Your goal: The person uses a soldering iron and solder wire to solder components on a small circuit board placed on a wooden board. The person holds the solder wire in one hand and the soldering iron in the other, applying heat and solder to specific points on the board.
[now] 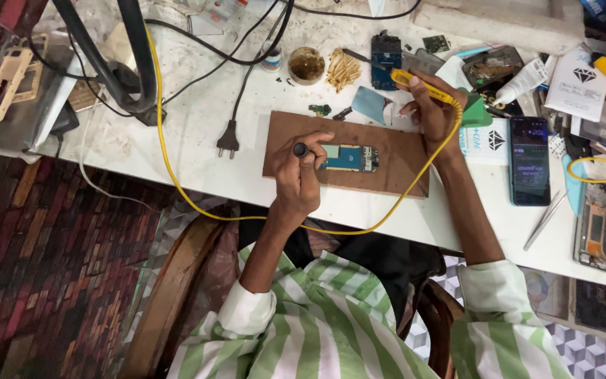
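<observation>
Our left hand [299, 175] pinches a black-knobbed tool on the small circuit board [348, 158]; thin, light, fragile, so we'd grip its edges; right hand's [433, 112] fingers wrap the yellow soldering iron [426, 88].

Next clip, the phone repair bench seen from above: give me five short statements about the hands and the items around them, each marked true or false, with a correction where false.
1. The left hand grips a dark-handled tool over the circuit board. True.
2. The right hand holds a yellow soldering iron. True.
3. The circuit board lies directly on the white table. False: it lies on a brown wooden board.
4. The black plug sits in a socket. False: it lies loose on the table.
5. A dark phone lies right of the wooden board. True.
</observation>
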